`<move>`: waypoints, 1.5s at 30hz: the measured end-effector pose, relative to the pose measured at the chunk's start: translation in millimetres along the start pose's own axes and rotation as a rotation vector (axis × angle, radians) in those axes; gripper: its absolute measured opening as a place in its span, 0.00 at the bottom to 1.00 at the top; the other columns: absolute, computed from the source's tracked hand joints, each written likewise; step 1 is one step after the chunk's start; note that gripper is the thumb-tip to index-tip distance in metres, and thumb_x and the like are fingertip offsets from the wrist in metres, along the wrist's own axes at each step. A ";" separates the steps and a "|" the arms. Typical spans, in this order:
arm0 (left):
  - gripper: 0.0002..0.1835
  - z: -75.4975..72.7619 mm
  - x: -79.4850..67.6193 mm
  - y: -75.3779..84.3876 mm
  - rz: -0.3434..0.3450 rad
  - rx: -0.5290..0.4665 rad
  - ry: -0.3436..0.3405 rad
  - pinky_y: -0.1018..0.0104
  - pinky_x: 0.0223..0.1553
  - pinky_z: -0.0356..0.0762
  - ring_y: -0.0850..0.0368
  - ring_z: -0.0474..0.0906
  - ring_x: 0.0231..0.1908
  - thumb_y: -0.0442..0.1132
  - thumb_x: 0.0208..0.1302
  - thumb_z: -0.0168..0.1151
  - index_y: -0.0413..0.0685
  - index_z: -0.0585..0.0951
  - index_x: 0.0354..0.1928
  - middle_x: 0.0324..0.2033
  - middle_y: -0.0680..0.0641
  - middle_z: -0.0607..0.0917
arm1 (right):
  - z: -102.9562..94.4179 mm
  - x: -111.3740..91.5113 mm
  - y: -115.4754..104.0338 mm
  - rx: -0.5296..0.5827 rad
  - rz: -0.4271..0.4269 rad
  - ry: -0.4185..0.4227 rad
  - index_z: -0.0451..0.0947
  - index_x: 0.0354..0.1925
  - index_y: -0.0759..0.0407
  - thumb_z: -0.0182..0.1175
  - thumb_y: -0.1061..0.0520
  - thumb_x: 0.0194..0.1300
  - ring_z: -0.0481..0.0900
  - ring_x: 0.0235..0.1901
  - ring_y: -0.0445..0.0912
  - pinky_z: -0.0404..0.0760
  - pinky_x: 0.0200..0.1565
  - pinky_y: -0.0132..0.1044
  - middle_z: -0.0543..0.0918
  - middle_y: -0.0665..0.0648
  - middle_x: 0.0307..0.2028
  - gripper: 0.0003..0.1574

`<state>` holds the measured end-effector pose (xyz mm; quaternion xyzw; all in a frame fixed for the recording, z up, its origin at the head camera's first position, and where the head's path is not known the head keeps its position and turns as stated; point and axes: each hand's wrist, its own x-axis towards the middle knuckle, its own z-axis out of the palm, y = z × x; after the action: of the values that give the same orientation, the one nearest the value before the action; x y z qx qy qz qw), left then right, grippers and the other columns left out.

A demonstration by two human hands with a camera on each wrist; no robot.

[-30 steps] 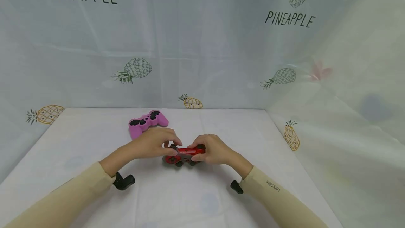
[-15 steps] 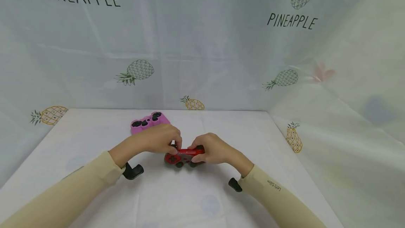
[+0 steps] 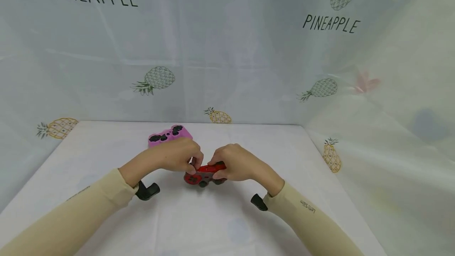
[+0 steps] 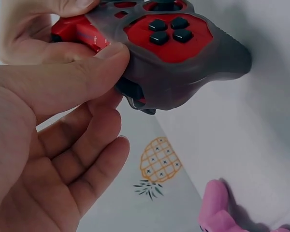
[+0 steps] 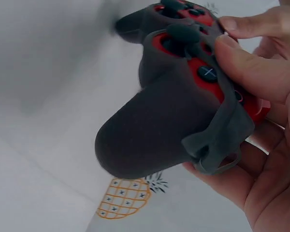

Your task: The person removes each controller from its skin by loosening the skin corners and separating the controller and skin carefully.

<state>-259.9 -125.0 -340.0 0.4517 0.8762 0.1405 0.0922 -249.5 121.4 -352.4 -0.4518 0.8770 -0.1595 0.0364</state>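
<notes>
A red game controller (image 3: 204,176) in a smoky grey, see-through silicone sleeve (image 4: 179,87) is held by both hands over the table. My left hand (image 3: 179,155) pinches its upper left edge; in the left wrist view the thumb (image 4: 104,67) presses the sleeve's rim near the direction buttons. On the other side my right hand (image 3: 238,163) grips the upper right edge, thumb (image 5: 246,67) on the front by the round buttons, fingers behind. In the right wrist view the sleeve's corner flap (image 5: 217,140) hangs loose from the red shell, which shows bare along the top.
Behind my left hand lies a pink game controller (image 3: 167,135) with black sticks and buttons, partly covered by that hand. A white cloth covers the table (image 3: 199,224). Pineapple-printed curtains (image 3: 227,50) stand at the back and sides.
My left hand has shifted right and its fingers have bent further over the controller's edge, covering more of the pink one. My right hand has moved slightly left and up.
</notes>
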 end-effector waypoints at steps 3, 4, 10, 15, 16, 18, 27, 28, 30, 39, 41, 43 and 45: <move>0.13 -0.2 0.4 1.5 0.011 -0.004 -0.015 0.69 0.32 0.76 0.66 0.73 0.28 0.34 0.60 0.79 0.57 0.83 0.26 0.24 0.61 0.79 | -3.2 1.1 -4.0 -0.040 -0.015 -0.008 0.92 0.45 0.52 0.80 0.57 0.61 0.79 0.33 0.34 0.78 0.38 0.29 0.88 0.43 0.37 0.13; 0.13 -0.2 0.5 1.8 0.005 -0.009 -0.021 0.69 0.32 0.75 0.66 0.73 0.28 0.34 0.60 0.79 0.57 0.83 0.25 0.24 0.61 0.78 | -4.0 1.5 -5.5 -0.049 -0.013 -0.013 0.92 0.44 0.51 0.80 0.57 0.61 0.79 0.33 0.34 0.78 0.38 0.29 0.87 0.43 0.37 0.12; 0.14 2.9 -1.3 0.0 -0.020 -0.050 -0.042 0.69 0.31 0.75 0.66 0.73 0.27 0.33 0.60 0.78 0.57 0.82 0.25 0.22 0.61 0.77 | -7.5 5.1 -14.3 -0.099 0.008 -0.047 0.92 0.44 0.49 0.79 0.58 0.61 0.79 0.34 0.35 0.77 0.39 0.30 0.87 0.42 0.37 0.12; 0.14 7.5 -3.9 -2.5 0.005 -0.066 -0.032 0.69 0.32 0.75 0.67 0.72 0.26 0.33 0.60 0.77 0.57 0.81 0.25 0.21 0.62 0.76 | -9.3 6.5 -18.6 -0.130 0.026 -0.057 0.92 0.47 0.50 0.80 0.58 0.61 0.81 0.37 0.36 0.79 0.42 0.30 0.88 0.43 0.39 0.15; 0.14 8.3 -4.0 -3.2 0.013 -0.070 -0.030 0.69 0.31 0.74 0.67 0.72 0.26 0.33 0.61 0.77 0.57 0.81 0.25 0.22 0.62 0.76 | -9.5 6.3 -18.8 -0.135 0.029 -0.056 0.92 0.47 0.50 0.80 0.59 0.61 0.81 0.37 0.36 0.79 0.42 0.30 0.88 0.43 0.39 0.15; 0.14 9.6 -4.3 -4.4 0.025 -0.076 -0.029 0.69 0.32 0.74 0.68 0.71 0.26 0.33 0.62 0.77 0.57 0.80 0.26 0.22 0.62 0.76 | -9.4 5.6 -18.7 -0.138 0.036 -0.054 0.92 0.47 0.50 0.80 0.59 0.60 0.82 0.37 0.36 0.79 0.43 0.31 0.89 0.43 0.40 0.16; 0.14 9.4 -5.8 -6.5 0.039 -0.085 -0.067 0.68 0.34 0.74 0.68 0.71 0.28 0.35 0.67 0.74 0.59 0.79 0.28 0.24 0.62 0.76 | -2.7 -1.8 -12.6 -0.097 0.025 -0.013 0.92 0.48 0.50 0.80 0.58 0.60 0.81 0.36 0.34 0.79 0.41 0.29 0.89 0.42 0.40 0.16; 0.14 8.5 -5.6 -6.5 0.045 -0.087 -0.066 0.68 0.34 0.74 0.68 0.71 0.28 0.36 0.67 0.74 0.59 0.79 0.28 0.24 0.62 0.76 | -1.3 -3.4 -10.2 -0.089 0.027 -0.009 0.92 0.48 0.50 0.80 0.58 0.60 0.81 0.36 0.34 0.79 0.41 0.29 0.89 0.42 0.40 0.16; 0.13 6.9 -5.4 -6.6 0.061 -0.085 -0.057 0.68 0.34 0.74 0.68 0.71 0.28 0.36 0.68 0.73 0.58 0.79 0.28 0.24 0.62 0.76 | 1.7 -7.0 -4.4 -0.067 0.038 0.000 0.92 0.48 0.50 0.80 0.57 0.61 0.81 0.36 0.33 0.79 0.41 0.29 0.89 0.42 0.40 0.16; 0.11 11.6 -11.4 -14.9 0.109 -0.089 0.003 0.68 0.37 0.75 0.68 0.72 0.31 0.37 0.71 0.71 0.60 0.80 0.32 0.27 0.64 0.75 | 14.0 -16.9 12.3 0.045 0.067 0.023 0.91 0.53 0.50 0.80 0.54 0.62 0.81 0.41 0.34 0.80 0.43 0.30 0.89 0.43 0.45 0.20; 0.11 14.3 -14.5 -18.4 0.094 -0.103 0.007 0.68 0.38 0.75 0.68 0.72 0.32 0.37 0.72 0.71 0.61 0.80 0.33 0.27 0.65 0.75 | 16.9 -16.8 14.9 0.064 0.072 0.025 0.90 0.53 0.51 0.80 0.53 0.63 0.82 0.42 0.34 0.80 0.44 0.30 0.89 0.43 0.46 0.20; 0.11 16.8 -18.5 -21.7 0.088 -0.119 0.014 0.68 0.39 0.75 0.68 0.73 0.33 0.37 0.71 0.71 0.60 0.80 0.33 0.27 0.65 0.75 | 21.2 -16.6 19.3 0.089 0.086 0.028 0.90 0.54 0.50 0.79 0.52 0.63 0.82 0.43 0.34 0.80 0.46 0.31 0.89 0.43 0.47 0.21; 0.11 19.5 -22.8 -25.0 0.086 -0.132 0.024 0.68 0.38 0.75 0.68 0.73 0.33 0.36 0.71 0.71 0.60 0.80 0.33 0.27 0.65 0.75 | 25.9 -17.2 24.3 0.118 0.106 0.029 0.90 0.54 0.49 0.79 0.52 0.63 0.82 0.44 0.35 0.80 0.47 0.32 0.89 0.42 0.48 0.21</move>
<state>-260.3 -154.3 -365.9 0.4802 0.8459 0.2072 0.1050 -253.0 142.0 -385.8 -0.3995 0.8891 -0.2154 0.0585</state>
